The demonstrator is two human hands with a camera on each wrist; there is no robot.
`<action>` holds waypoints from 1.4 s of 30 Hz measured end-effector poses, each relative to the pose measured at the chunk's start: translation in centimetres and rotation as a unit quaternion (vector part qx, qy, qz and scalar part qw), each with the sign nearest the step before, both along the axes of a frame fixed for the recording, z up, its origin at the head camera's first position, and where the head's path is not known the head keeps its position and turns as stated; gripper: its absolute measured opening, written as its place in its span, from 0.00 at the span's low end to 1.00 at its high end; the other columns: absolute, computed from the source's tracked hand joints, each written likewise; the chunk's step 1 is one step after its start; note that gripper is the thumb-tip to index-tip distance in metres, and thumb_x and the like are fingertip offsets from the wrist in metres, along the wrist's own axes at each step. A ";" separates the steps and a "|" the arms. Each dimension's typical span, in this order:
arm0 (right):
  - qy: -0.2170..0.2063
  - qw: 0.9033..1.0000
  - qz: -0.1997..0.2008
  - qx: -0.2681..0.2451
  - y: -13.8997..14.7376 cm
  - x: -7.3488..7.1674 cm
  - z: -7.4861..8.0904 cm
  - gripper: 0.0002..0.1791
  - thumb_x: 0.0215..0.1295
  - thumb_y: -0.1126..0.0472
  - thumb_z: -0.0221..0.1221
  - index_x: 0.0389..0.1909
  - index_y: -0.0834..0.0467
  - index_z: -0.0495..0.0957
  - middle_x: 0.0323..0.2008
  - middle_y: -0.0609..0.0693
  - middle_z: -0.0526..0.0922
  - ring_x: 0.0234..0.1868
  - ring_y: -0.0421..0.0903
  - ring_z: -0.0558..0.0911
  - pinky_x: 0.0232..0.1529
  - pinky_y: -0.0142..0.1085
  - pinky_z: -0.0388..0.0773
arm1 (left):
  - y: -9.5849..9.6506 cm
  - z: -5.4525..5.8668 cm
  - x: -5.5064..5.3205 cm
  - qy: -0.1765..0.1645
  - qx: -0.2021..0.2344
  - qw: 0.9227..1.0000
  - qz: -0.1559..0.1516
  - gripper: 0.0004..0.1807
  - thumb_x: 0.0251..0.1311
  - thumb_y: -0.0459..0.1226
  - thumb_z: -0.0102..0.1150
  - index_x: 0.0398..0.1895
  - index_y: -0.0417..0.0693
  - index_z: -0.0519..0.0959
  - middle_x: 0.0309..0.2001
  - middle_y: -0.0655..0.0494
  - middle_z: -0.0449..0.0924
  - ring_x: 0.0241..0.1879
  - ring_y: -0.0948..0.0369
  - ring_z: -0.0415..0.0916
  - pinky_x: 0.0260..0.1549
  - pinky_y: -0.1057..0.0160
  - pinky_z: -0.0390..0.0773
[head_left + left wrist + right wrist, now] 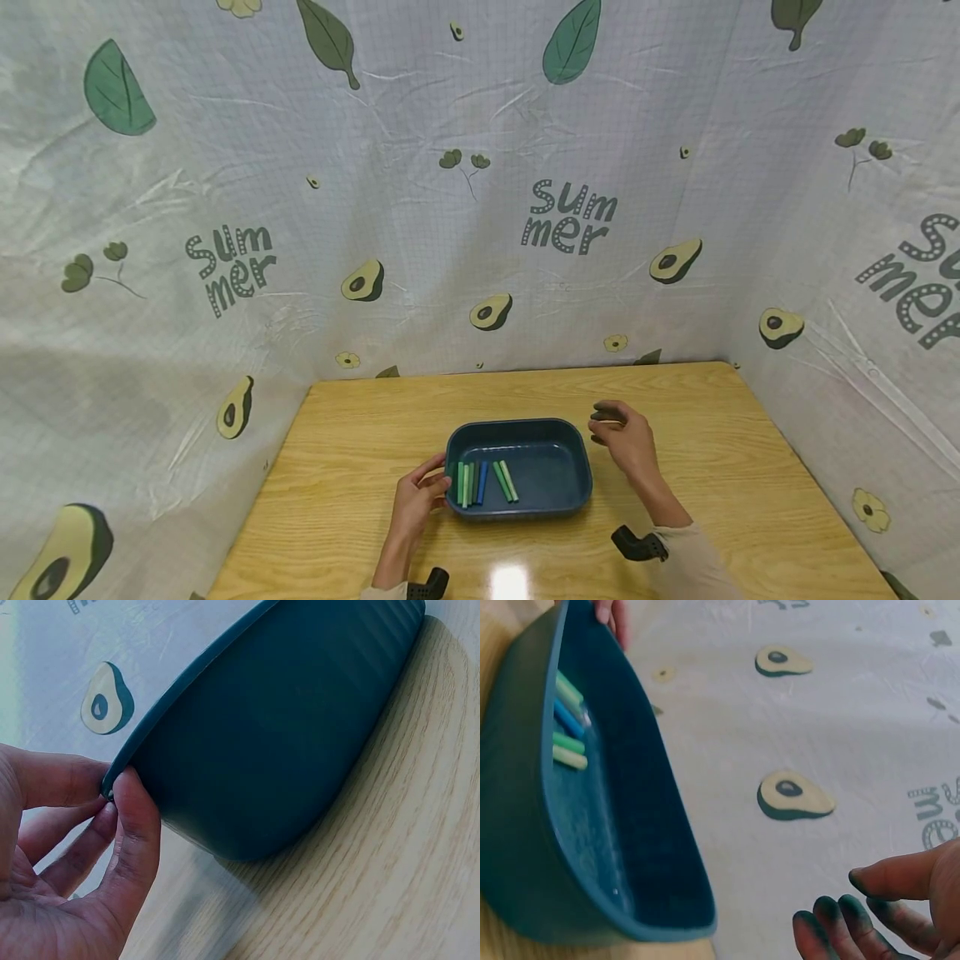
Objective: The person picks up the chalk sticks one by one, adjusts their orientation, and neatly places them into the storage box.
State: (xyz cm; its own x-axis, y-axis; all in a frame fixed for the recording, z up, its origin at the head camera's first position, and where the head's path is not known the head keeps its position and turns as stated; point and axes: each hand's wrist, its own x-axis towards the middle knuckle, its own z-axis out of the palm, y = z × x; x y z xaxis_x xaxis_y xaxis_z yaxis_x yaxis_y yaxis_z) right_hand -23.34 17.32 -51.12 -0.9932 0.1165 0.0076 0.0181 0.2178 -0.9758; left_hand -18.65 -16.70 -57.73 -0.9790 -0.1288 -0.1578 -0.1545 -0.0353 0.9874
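Note:
A dark blue rectangular bin (555, 471) stands on the table, several green and blue chalk-like sticks (482, 483) lying in its left half. My left hand (414, 502) pinches the bin's left rim between thumb and fingers, as the left wrist view shows up close. Off the bin's right side, my right hand (633, 442) is held in the air with loosely bent fingers and nothing in them. Dark stains cover its fingertips (826, 908) in the right wrist view. Pale and bright green sticks (569, 756) lie near a blue one inside the bin.
The wooden table (360, 433) extends around the bin on all sides. Behind it and to both sides hangs a pale sheet (420, 217) printed with avocados, leaves and lettering. Each wrist wears a black camera mount (637, 544).

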 end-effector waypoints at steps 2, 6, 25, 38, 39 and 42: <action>0.005 1.000 -0.012 0.015 0.5 0.0 -0.1 0.22 0.65 0.65 0.61 0.59 0.61 0.74 0.53 0.64 0.81 0.38 0.31 0.83 0.43 0.34 0.83 | 0.0 0.0 0.0 0.001 0.000 1.000 -0.001 0.25 0.62 0.27 0.57 0.64 0.36 0.73 0.59 0.34 0.73 0.42 0.59 0.80 0.30 0.64 0.81; 0.013 0.998 -0.034 0.055 1.5 0.0 -0.5 0.21 0.65 0.62 0.62 0.59 0.59 0.75 0.52 0.62 0.82 0.39 0.30 0.83 0.41 0.33 0.83 | 0.1 0.1 0.0 -0.002 0.002 1.000 0.000 0.25 0.62 0.27 0.57 0.65 0.36 0.73 0.60 0.35 0.73 0.42 0.58 0.79 0.30 0.64 0.81; 0.026 0.986 -0.125 0.104 3.4 -0.5 -4.1 0.21 0.67 0.59 0.61 0.58 0.62 0.76 0.50 0.63 0.84 0.51 0.59 0.83 0.49 0.47 0.80 | 0.4 0.1 -0.2 -0.004 0.003 1.000 0.007 0.25 0.62 0.26 0.56 0.64 0.36 0.73 0.59 0.34 0.73 0.41 0.59 0.79 0.29 0.65 0.80; 0.007 0.980 -0.163 0.110 3.8 -1.3 -7.0 0.22 0.64 0.62 0.62 0.56 0.66 0.75 0.48 0.68 0.83 0.48 0.64 0.82 0.51 0.56 0.77 | 0.6 0.3 -0.3 -0.006 0.003 1.000 0.009 0.25 0.63 0.27 0.57 0.65 0.38 0.72 0.60 0.35 0.73 0.42 0.59 0.79 0.30 0.64 0.80; 0.006 0.980 -0.163 0.113 3.8 -1.3 -7.1 0.22 0.63 0.62 0.63 0.56 0.67 0.75 0.48 0.68 0.83 0.48 0.65 0.82 0.50 0.56 0.77 | 0.6 0.3 -0.3 -0.006 0.003 1.000 0.009 0.25 0.63 0.27 0.57 0.65 0.38 0.72 0.60 0.35 0.73 0.42 0.59 0.79 0.30 0.64 0.80; 0.002 0.980 -0.160 0.121 3.9 -1.4 -7.6 0.22 0.63 0.61 0.63 0.56 0.67 0.75 0.48 0.69 0.83 0.48 0.66 0.82 0.50 0.57 0.76 | 0.7 0.4 -0.3 -0.004 0.003 1.000 0.008 0.25 0.63 0.28 0.57 0.65 0.38 0.72 0.60 0.35 0.73 0.43 0.59 0.79 0.31 0.65 0.81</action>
State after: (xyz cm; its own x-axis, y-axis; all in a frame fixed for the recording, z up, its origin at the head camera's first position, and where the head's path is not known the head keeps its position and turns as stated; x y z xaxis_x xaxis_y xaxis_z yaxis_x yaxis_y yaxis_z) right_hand -24.71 21.25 -58.72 -0.9057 0.4166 0.0778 0.1196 0.4273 -0.8962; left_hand -18.94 -16.02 -57.31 -0.9755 -0.1442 -0.1663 -0.1617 -0.0433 0.9859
